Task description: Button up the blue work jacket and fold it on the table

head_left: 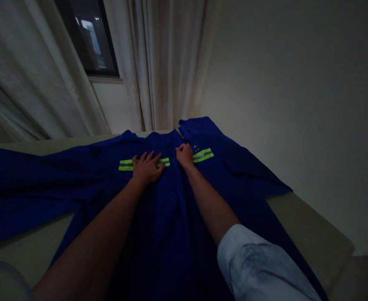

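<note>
The left hand (148, 168) lies flat, fingers wide, on the blue work jacket (168, 217) spread across a pale surface (309, 234), while the right hand (184, 154) curls narrowly on the front placket, where a hard tug could bunch or skew the cloth.

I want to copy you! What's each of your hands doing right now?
Left hand: open, fingers spread flat on the blue work jacket, holding nothing.
Right hand: fingers curled on the jacket; cannot tell if it's gripping.

Left hand (148, 168) splayed flat; right hand (184, 155) curled, fingers bunched.
</note>
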`<state>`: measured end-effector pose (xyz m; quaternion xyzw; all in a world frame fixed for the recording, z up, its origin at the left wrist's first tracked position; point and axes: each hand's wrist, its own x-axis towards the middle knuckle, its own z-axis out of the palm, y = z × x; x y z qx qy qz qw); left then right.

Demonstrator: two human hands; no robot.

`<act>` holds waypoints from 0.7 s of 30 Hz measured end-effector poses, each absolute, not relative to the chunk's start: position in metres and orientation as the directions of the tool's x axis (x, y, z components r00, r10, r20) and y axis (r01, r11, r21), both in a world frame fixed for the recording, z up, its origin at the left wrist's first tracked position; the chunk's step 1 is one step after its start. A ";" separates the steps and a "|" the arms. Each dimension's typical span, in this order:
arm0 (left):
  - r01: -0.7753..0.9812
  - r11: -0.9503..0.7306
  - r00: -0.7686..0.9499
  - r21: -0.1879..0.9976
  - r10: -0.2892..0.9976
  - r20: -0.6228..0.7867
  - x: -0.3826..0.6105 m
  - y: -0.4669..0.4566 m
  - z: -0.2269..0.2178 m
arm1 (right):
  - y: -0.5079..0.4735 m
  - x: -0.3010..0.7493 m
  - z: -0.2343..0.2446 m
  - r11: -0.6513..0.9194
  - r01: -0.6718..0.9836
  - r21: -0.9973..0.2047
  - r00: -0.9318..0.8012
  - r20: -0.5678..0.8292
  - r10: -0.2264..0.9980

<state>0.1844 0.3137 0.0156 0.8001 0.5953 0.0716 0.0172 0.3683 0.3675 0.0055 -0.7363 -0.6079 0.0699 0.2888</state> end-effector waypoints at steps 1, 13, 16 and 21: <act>0.949 -0.295 0.284 0.114 0.954 0.100 0.184 0.314 0.015 | 0.368 0.373 0.006 -0.105 0.854 -0.509 0.266 0.253 0.930; 0.938 -0.315 0.298 0.143 0.946 0.129 0.181 0.314 0.011 | 0.329 0.380 0.028 0.263 0.920 -0.290 -0.212 0.194 0.958; 0.939 -0.311 0.291 0.146 0.946 0.144 0.181 0.313 0.011 | 0.319 0.386 0.026 0.212 0.932 -0.296 -0.144 0.233 0.962; 0.938 -0.311 0.292 0.154 0.947 0.134 0.181 0.313 0.012 | 0.298 0.379 0.016 0.216 0.930 -0.298 -0.093 0.379 0.921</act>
